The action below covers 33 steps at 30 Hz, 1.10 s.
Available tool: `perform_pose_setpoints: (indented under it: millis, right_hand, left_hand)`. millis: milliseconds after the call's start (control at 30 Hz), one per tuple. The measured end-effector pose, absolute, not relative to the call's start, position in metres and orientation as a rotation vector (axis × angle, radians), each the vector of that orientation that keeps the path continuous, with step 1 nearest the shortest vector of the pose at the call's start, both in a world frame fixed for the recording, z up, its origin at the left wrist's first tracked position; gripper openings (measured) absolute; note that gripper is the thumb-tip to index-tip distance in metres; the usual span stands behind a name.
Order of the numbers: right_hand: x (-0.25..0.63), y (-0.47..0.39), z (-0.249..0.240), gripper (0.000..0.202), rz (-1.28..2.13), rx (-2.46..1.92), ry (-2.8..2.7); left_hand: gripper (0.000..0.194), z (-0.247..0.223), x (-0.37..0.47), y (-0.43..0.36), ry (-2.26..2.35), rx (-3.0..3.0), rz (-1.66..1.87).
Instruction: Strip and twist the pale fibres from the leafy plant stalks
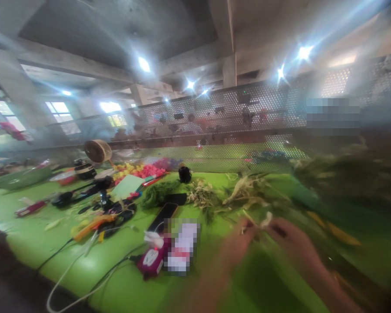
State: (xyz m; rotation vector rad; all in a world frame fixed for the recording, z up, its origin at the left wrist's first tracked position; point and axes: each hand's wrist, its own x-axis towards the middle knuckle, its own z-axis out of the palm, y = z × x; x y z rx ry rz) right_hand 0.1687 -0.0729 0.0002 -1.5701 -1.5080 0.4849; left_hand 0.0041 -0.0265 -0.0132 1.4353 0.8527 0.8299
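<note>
Both hands are close together above the green table [117, 278], right of centre. My left hand [243, 239] has its fingers closed on a small pale piece, perhaps a bud or leaf. Beside it, nearly touching, my right hand [282, 230] is closed too, its fingertips at a whitish petal-like piece [266, 220]. Motion blur hides the exact grip. Just beyond the hands lie pale-green artificial stems and leaves [247, 191], with a bunch of cream sprigs [202, 194] to their left.
A magenta box [153, 258], a dark phone [163, 217] and an orange glue gun [94, 227] with trailing cables lie to the left. Pink and yellow flowers [143, 172] are farther back. A perforated metal panel [215, 121] stands behind. Blurred dark foliage [352, 182] fills the right.
</note>
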Motion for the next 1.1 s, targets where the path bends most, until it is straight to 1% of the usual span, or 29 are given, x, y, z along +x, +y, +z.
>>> perform_pose_setpoints:
  millis: [233, 367, 500, 600, 767, 967, 1100]
  right_hand:
    - [0.165, -0.077, 0.013, 0.027, 0.695, -1.477, -1.354]
    - [0.161, -0.079, 0.013, 0.021, 0.657, -1.464, -1.306]
    - [0.157, -0.08, 0.009, 0.02, 0.647, -1.468, -1.284]
    - [0.157, -0.079, 0.009, 0.023, 0.644, -1.473, -1.311]
    - [0.16, -0.073, 0.002, 0.034, 0.682, -1.518, -1.477]
    - [0.165, -0.065, -0.017, 0.037, 0.653, -1.537, -1.568]
    - [0.166, -0.066, -0.018, 0.036, 0.622, -1.545, -1.6]
  left_hand:
    - [0.037, -0.012, 0.006, -0.028, 0.823, 1.502, 0.801]
    - [0.032, -0.008, 0.007, -0.032, 0.759, 1.517, 0.771]
    - [0.027, -0.009, 0.009, -0.035, 0.655, 1.497, 0.734]
    - [0.03, -0.016, 0.011, -0.033, 0.71, 1.445, 0.77]
    - [0.032, -0.024, 0.01, -0.025, 0.763, 1.285, 0.965]
    - [0.036, -0.014, 0.01, -0.026, 0.743, 1.068, 0.949]
    - [0.037, -0.011, 0.01, -0.027, 0.716, 0.927, 0.925]
